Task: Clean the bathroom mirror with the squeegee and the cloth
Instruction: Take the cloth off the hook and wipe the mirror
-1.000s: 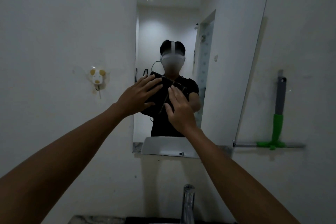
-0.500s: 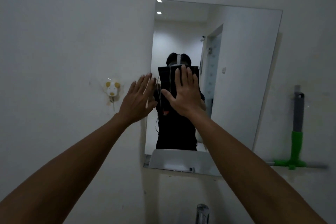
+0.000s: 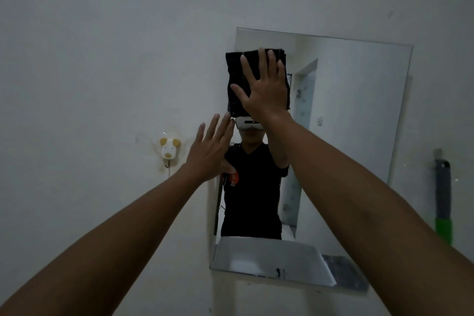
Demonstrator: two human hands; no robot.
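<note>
Mirror (image 3: 346,136) hangs on the wall in front of me, and the cloth (image 3: 237,79) is now high on it, near the top left corner of the glass. A second ago both hands were on the cloth near the middle of the mirror; since then my right hand (image 3: 265,92) has pushed it upward alone. This hand is spread flat, fingers wide, and presses the folded dark cloth against the glass; it does not grip it.

My left hand (image 3: 209,154) has let go. It is open with fingers apart, holds nothing, and floats near the left edge of the mirror, just below the cloth.

I judge that wiping has started from the top, which is a good order for the work. The squeegee (image 3: 443,200) hangs on the wall to the right, untouched, so that part is not done yet.
</note>
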